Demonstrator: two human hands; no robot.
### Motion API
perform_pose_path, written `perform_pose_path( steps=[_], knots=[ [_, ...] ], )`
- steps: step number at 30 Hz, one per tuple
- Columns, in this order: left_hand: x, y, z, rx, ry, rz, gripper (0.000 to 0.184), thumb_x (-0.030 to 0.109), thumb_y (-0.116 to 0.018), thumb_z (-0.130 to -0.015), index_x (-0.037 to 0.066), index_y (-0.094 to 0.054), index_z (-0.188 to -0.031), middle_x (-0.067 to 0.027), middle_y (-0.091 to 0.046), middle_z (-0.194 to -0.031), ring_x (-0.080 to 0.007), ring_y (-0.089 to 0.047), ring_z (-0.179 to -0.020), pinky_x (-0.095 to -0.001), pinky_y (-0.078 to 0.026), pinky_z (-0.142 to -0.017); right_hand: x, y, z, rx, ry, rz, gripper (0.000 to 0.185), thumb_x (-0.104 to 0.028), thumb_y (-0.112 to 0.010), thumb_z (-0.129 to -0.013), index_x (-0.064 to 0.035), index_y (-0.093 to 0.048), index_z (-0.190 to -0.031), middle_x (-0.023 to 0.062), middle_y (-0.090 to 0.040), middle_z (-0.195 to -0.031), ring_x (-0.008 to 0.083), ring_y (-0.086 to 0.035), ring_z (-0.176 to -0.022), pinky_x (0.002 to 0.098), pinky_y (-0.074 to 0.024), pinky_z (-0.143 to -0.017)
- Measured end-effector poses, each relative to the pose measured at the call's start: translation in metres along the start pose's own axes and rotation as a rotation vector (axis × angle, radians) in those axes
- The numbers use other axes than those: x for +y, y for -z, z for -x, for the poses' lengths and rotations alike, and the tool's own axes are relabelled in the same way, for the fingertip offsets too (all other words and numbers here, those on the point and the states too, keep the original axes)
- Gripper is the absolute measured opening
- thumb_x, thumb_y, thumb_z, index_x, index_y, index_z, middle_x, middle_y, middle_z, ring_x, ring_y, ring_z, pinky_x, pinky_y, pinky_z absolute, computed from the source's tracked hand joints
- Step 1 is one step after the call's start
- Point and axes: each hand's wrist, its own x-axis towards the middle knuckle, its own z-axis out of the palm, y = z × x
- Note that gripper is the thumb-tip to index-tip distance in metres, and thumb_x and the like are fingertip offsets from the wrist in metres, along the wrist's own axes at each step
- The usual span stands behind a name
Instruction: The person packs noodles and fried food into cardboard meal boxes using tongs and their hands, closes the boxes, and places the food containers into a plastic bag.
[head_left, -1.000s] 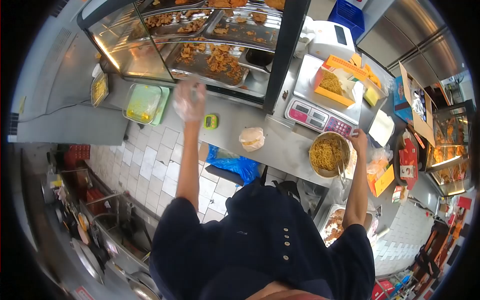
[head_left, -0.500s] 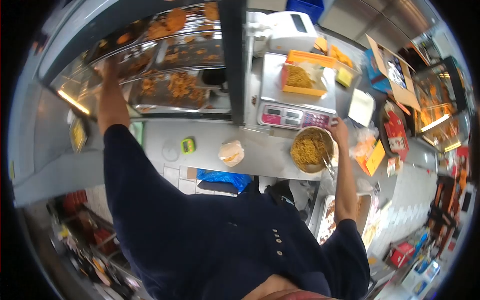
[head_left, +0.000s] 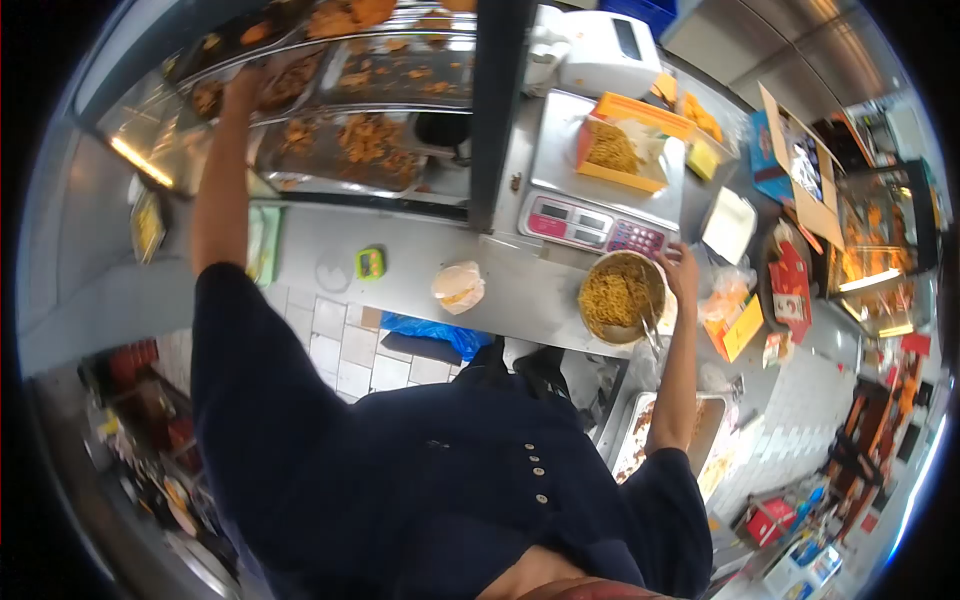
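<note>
My left hand (head_left: 243,82) reaches into the glass-fronted food cabinet, over a tray (head_left: 290,85) of browned food pieces. Its fingers are blurred and partly hidden, so what they hold is unclear. At the counter's front edge, my right hand (head_left: 681,268) is closed on the upper right rim of a metal bowl (head_left: 590,322), close to the scale's keypad. Curly noodles (head_left: 618,292) fill much of the bowl, and metal tongs (head_left: 650,322) lean inside it. Behind the bowl is a scale (head_left: 560,222) carrying an open orange box (head_left: 620,176) with noodles on paper inside.
A paper-wrapped item (head_left: 459,288) and a small green timer (head_left: 370,263) lie on the steel counter (head_left: 410,235). To the right are a white foam box (head_left: 729,222), an orange carton (head_left: 733,326) and an open cardboard box (head_left: 795,150). A dark cabinet post (head_left: 497,110) rises beside the scale.
The view has turned slightly, shifting the cabinet and scale within the frame. My left hand remains inside the cabinet, and my right hand stays by the bowl's rim.
</note>
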Motion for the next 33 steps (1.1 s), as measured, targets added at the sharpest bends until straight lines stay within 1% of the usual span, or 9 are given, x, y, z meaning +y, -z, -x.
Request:
perform_pose_path(
  steps=[4,6,9,14,17,20,23,28,33],
  knots=[
    [0.031,0.022,0.001,0.043,-0.3,0.124,0.049,0.046,-0.067,-0.087,0.006,-0.072,-0.115,-0.0224,-0.07,-0.111,-0.0394,-0.066,-0.108,-0.0487,-0.051,-0.093,0.006,0.002,0.009,0.055,0.104,-0.09,0.048,-0.036,-0.078,-0.088,-0.0026,-0.067,-0.12,0.0188,-0.074,-0.103,0.0253,-0.071,-0.091,0.0352,-0.0538,-0.077],
    [0.077,0.092,0.029,-0.136,0.332,0.276,0.063,0.062,-0.055,-0.092,0.007,-0.073,-0.115,-0.0224,-0.069,-0.118,-0.0429,-0.064,-0.11,-0.0493,-0.051,-0.093,0.007,0.009,0.018,0.085,0.143,-0.174,0.045,-0.034,-0.077,-0.089,-0.003,-0.068,-0.12,0.0184,-0.074,-0.103,0.0249,-0.071,-0.093,0.0346,-0.0535,-0.078],
    [0.06,0.071,0.022,-0.074,0.272,0.451,0.043,0.041,-0.06,-0.088,0.002,-0.075,-0.097,-0.0263,-0.07,-0.109,-0.0361,-0.069,-0.102,-0.0442,-0.052,-0.092,0.0,0.029,0.039,0.126,0.1,-0.2,0.039,-0.03,-0.074,-0.092,-0.0029,-0.068,-0.12,0.0164,-0.074,-0.105,0.024,-0.07,-0.097,0.0341,-0.053,-0.081],
    [0.035,0.072,0.01,-0.286,-0.141,-0.192,0.04,0.037,-0.064,-0.084,0.0,-0.074,-0.094,-0.0255,-0.071,-0.101,-0.0393,-0.07,-0.096,-0.0455,-0.053,-0.083,0.01,0.065,0.067,0.226,0.08,-0.231,0.035,-0.028,-0.071,-0.095,-0.0031,-0.068,-0.118,0.0134,-0.072,-0.108,0.023,-0.068,-0.095,0.0318,-0.0528,-0.082],
    [0.051,0.085,0.036,-0.043,0.189,0.461,0.038,0.035,-0.067,-0.081,0.0,-0.073,-0.094,-0.0251,-0.071,-0.1,-0.0427,-0.069,-0.096,-0.0476,-0.053,-0.081,0.032,0.071,0.075,0.253,0.1,-0.25,0.033,-0.028,-0.069,-0.096,-0.0038,-0.068,-0.119,0.0127,-0.072,-0.106,0.02,-0.068,-0.092,0.0292,-0.052,-0.076],
    [0.052,0.06,0.04,0.239,0.468,0.63,0.042,0.04,-0.067,-0.084,0.0,-0.073,-0.095,-0.024,-0.071,-0.103,-0.0425,-0.068,-0.099,-0.048,-0.052,-0.086,0.056,0.065,0.081,0.269,0.103,-0.265,0.033,-0.028,-0.069,-0.097,-0.0035,-0.068,-0.119,0.0117,-0.073,-0.104,0.0174,-0.066,-0.089,0.0283,-0.0511,-0.073],
    [0.092,0.13,0.098,0.366,0.545,0.819,0.043,0.045,-0.063,-0.088,0.004,-0.075,-0.097,-0.0228,-0.072,-0.101,-0.0413,-0.067,-0.1,-0.0464,-0.051,-0.089,0.063,0.056,0.087,0.301,0.096,-0.288,0.034,-0.029,-0.068,-0.097,-0.0019,-0.068,-0.118,0.0103,-0.073,-0.101,0.0154,-0.064,-0.083,0.028,-0.0503,-0.071],
    [0.116,0.116,0.111,0.667,0.601,0.663,0.041,0.049,-0.069,-0.085,0.018,-0.073,-0.111,-0.0097,-0.062,-0.131,-0.0307,-0.066,-0.11,-0.0386,-0.052,-0.095,0.043,0.046,0.1,0.248,0.008,-0.453,0.035,-0.029,-0.067,-0.098,-0.0009,-0.068,-0.119,0.0074,-0.073,-0.099,0.011,-0.058,-0.074,0.0252,-0.0466,-0.067],
    [0.105,0.072,0.089,1.014,0.537,0.666,0.03,0.033,-0.073,-0.085,0.012,-0.072,-0.108,-0.0075,-0.067,-0.119,-0.0233,-0.068,-0.098,-0.0392,-0.055,-0.091,0.035,0.041,0.104,0.255,-0.027,-0.49,0.034,-0.029,-0.066,-0.099,-0.0019,-0.068,-0.12,0.0056,-0.073,-0.098,0.0086,-0.056,-0.072,0.0237,-0.0434,-0.064]
  ],
)
